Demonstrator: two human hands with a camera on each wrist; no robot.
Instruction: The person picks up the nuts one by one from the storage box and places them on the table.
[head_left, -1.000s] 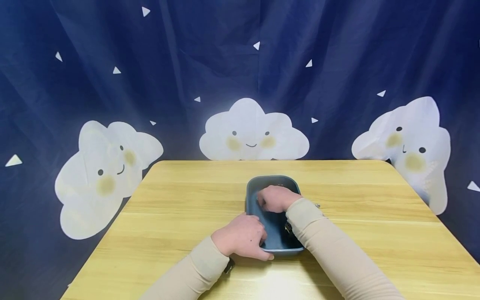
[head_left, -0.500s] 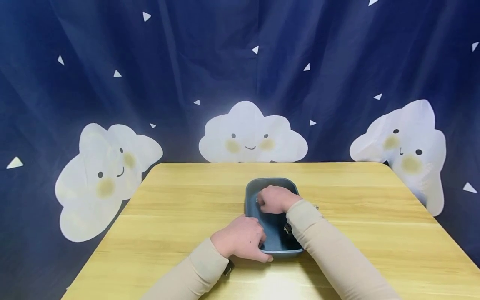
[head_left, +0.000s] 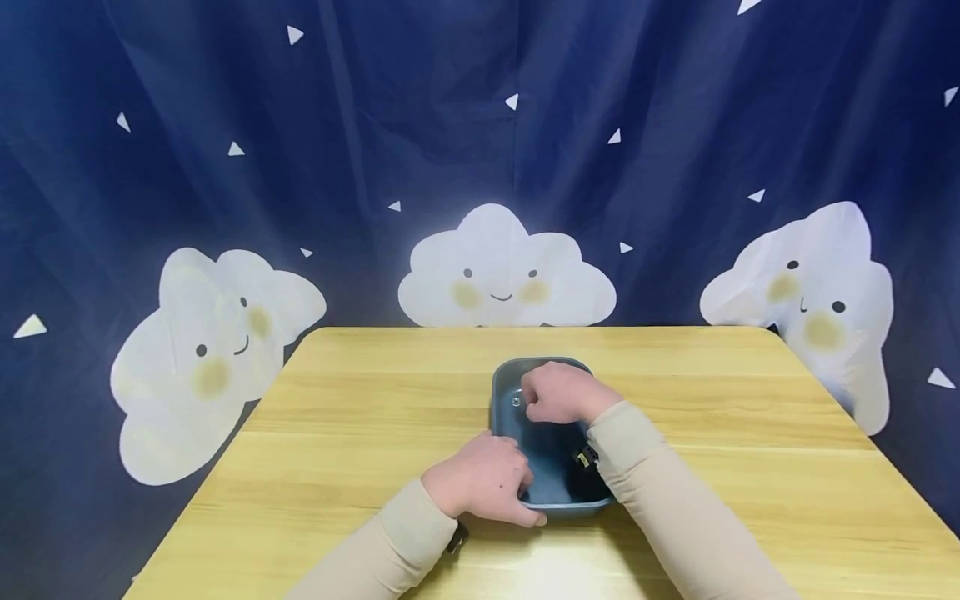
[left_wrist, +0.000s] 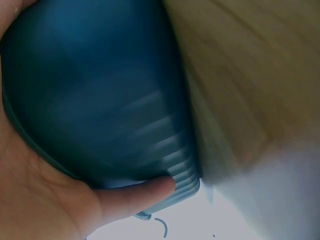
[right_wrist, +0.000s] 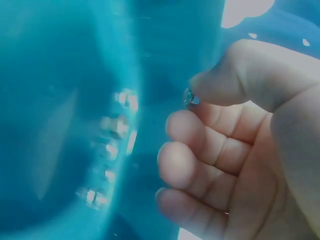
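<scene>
A dark blue rectangular box [head_left: 566,506] with rounded corners stands on the table. My left hand [head_left: 483,477] grips its near left corner, thumb against the outer wall [left_wrist: 100,90] and fingers over the rim. My right hand [head_left: 562,393] is over the far part of the box. In the right wrist view its thumb pinches a small shiny metal piece that looks like a nut [right_wrist: 189,96]; the opposing fingertip is hidden. Several similar small metal pieces [right_wrist: 119,125], blurred, lie along the inside of the box. One ring-shaped piece [head_left: 516,402] shows left of my right hand.
A light wooden table [head_left: 360,400] extends around the box. Behind it hangs a dark blue curtain [head_left: 360,100] with white clouds and triangles. A small dark device [head_left: 587,457] sits under the right wrist, another [head_left: 457,536] at the left wrist.
My right hand has shifted to the right and slightly up, leaving the ring-shaped piece fully in sight. My left hand keeps its grip on the box, which stays in place.
</scene>
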